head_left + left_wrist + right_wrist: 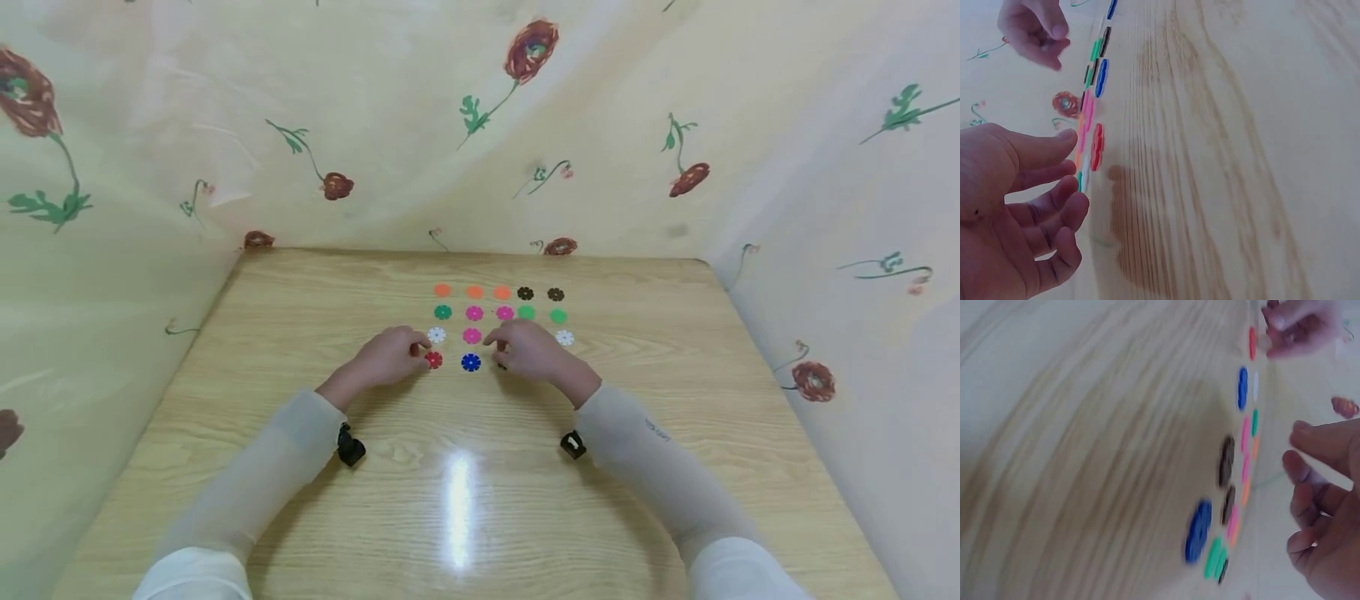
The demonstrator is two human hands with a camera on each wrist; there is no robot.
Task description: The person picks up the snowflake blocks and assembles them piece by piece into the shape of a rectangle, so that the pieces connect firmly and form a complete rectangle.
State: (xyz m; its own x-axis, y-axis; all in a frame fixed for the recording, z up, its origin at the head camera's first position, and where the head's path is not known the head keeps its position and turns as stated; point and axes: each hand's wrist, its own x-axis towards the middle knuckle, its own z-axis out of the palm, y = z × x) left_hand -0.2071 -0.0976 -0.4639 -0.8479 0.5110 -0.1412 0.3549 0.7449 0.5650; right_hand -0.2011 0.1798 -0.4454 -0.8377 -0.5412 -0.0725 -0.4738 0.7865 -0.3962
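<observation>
Notched flower-shaped plastic discs lie flat in rows on the wooden table. My left hand (386,357) is beside the red disc (433,360) and the left white disc (437,335). In the left wrist view its fingers are loosely bent, with a gap to the thumb and nothing held. My right hand (531,350) hovers right of the blue disc (471,362) and a pink disc (472,336). The right wrist view shows its fingers loosely bent and holding nothing, near a brown disc (1227,461) and a second blue disc (1198,531). The head view mostly hides these two behind the hand.
Farther back lie orange discs (475,292), a dark green disc (443,312), brown discs (556,294) and light green discs (558,317). Another white disc (565,337) is right of my right hand. Flower-patterned sheeting (420,150) surrounds the table (420,500) at the back and sides.
</observation>
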